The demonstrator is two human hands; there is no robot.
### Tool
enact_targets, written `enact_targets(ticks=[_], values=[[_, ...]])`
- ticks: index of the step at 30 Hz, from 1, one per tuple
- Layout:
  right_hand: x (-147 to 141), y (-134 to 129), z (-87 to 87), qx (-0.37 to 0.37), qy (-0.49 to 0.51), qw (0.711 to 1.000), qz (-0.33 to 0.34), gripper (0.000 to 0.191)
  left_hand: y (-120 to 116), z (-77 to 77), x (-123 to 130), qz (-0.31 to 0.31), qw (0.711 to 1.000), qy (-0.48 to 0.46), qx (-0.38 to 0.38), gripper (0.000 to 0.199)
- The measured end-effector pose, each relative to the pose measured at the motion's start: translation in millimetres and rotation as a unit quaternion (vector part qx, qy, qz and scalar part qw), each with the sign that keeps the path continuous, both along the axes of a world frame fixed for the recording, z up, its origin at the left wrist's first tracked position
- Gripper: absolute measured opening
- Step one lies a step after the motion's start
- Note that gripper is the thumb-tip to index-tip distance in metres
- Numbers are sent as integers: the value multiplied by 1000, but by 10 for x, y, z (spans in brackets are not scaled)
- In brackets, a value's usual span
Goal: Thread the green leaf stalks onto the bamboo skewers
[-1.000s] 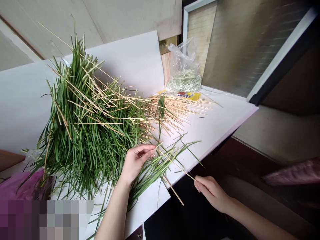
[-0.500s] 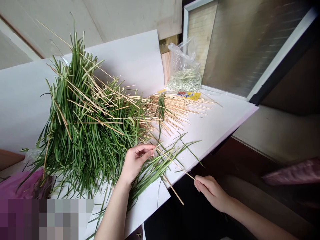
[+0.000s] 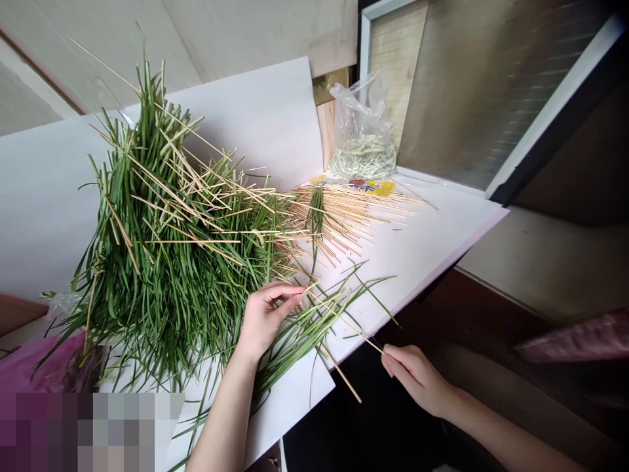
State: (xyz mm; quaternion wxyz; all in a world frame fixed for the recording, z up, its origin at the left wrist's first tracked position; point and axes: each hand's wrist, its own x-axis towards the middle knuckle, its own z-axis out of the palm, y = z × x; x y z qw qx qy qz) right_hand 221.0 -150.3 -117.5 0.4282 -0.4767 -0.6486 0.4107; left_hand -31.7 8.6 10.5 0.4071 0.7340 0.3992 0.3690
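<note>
While bagged: pale grass clippings [image 3: 362, 158] in a clear plastic bag [image 3: 361, 108].
Left hand [image 3: 268, 321]: half-curled against green blades [image 3: 299, 335], grip unclear.
Right hand [image 3: 417, 379]: pinching a wooden skewer [image 3: 354, 331].

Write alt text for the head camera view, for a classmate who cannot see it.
A person's right hand pinches a thin wooden stick that runs toward the left hand, whose fingers curl among long green grass blades. More sticks poke through the heap of blades on a white board, with a clear plastic bag of pale stalks beyond.
</note>
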Motion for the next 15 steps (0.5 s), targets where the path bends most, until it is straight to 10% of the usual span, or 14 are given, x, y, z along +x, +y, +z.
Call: enact_targets(ticks=[15], values=[[0, -6, 3, -5, 15, 1000, 4, 47, 9, 10, -44, 38, 999, 1, 7, 15]])
